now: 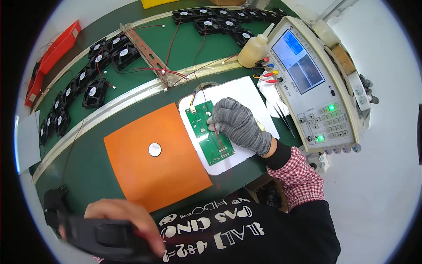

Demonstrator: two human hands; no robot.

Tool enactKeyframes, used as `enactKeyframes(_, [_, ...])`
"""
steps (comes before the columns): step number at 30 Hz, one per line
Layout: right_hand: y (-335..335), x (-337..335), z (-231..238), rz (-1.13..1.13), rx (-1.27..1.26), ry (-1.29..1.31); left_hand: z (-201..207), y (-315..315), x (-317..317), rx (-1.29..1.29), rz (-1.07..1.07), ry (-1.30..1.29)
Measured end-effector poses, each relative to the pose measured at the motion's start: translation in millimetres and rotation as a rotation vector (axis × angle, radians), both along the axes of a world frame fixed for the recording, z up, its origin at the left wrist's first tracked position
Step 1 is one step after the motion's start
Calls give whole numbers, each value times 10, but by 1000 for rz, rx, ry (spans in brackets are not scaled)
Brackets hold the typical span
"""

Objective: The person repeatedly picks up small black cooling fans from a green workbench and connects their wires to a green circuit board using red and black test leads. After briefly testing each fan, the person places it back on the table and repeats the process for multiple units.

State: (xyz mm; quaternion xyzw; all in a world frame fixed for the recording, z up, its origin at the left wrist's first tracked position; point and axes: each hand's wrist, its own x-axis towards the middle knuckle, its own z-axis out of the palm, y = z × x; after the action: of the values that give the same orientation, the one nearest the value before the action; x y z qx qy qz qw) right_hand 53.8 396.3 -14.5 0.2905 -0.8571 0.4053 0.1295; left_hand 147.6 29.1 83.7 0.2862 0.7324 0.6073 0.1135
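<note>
My right hand [239, 121], in a grey knit glove with bare fingertips, is closed in a pinch over the green circuit board [213, 147]. What its fingertips hold is hidden; a thin dark wire runs from the far side down to them. Under the board lies a white pad [239, 86], and a small white connector with coloured wires [192, 108] sits at the board's far left corner. At the lower left, my bare left hand [127, 215] grips a black boxy object [105, 240]. Motion smears it, and its kind is unclear.
An orange mat [151, 176] bears a round white disc [154, 149]. Several black fans [82, 75] line the bench beyond a metal rail. At right stand a tester with a screen [301, 66], a yellowish squeeze bottle [253, 50] and tweezers [283, 116]. A red bin [57, 48] stands far left.
</note>
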Motion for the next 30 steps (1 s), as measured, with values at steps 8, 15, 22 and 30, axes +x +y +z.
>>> enactKeyframes(8, [4,30,50,-21,78,144,-145,456,-632,-439,565,1222])
enactKeyframes(15, [-19,101,-8,-134,-232,-49,-375,1006,-2428,-409,690,1093])
enactKeyframes(22, [8,137,122,-153,-203,117,-715,418,-2831,-871,658,1145])
enactKeyframes(30, [-249,344,513,493,-205,-180,-266,789,-802,66,-590,755])
